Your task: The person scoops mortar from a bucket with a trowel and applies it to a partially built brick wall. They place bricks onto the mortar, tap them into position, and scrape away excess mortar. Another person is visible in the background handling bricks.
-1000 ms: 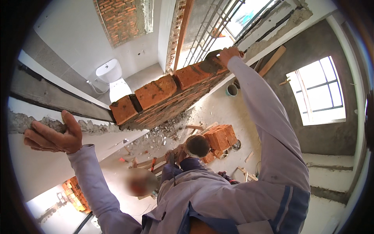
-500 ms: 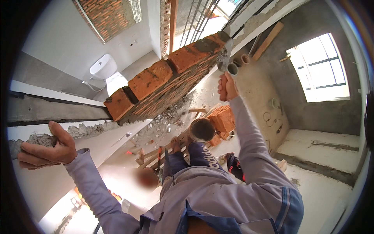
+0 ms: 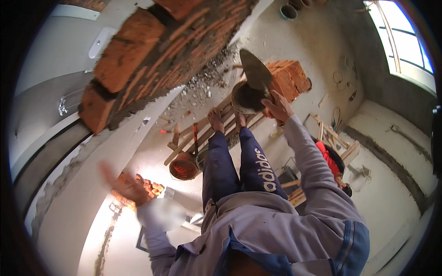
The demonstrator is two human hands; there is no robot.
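My right hand [image 3: 278, 106] is closed round the handle of a trowel [image 3: 254, 69]. The broad, pointed blade hangs over a round mortar bucket [image 3: 246, 102] and hides part of its rim. I cannot tell whether blade and bucket touch. My left hand [image 3: 126, 185] is smeared by motion, off to the left beside the pale wall edge, and its fingers are unclear. On the upper left rises a brick wall [image 3: 161, 64], with rough mortar down its side and gaps between its top bricks [image 3: 131, 48].
Stacked bricks [image 3: 290, 80] stand beside the bucket. My feet [image 3: 215, 120] are on wooden planks [image 3: 184, 146]. An orange-brown bucket [image 3: 184, 168] sits left of my legs. Another person in red [image 3: 329, 158] is below right. Rubble [image 3: 207, 87] lies along the wall's foot.
My right hand has brought the trowel down from the wall's far end to the bucket. My left hand has left the ledge and swung toward my body. The view has tilted downward.
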